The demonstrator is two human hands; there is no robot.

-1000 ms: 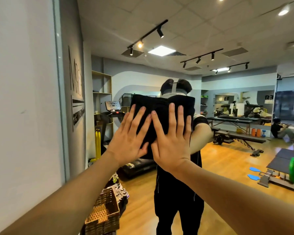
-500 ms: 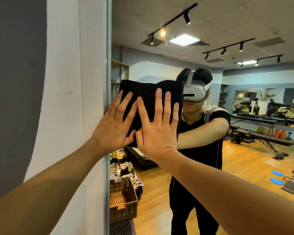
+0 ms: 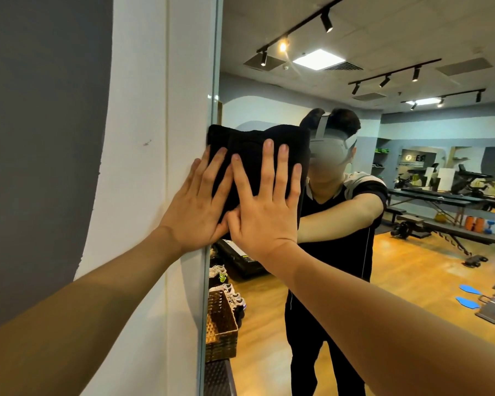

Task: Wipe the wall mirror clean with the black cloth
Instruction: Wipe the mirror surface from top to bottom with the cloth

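Black cloth lies flat on the wall mirror at centre frame, against its left edge beside the white wall; left hand and right hand press it, fingers spread.

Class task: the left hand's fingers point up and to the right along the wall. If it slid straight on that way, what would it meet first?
The left hand already overlaps the black cloth at the mirror's left edge; beyond that, probably only mirror glass.
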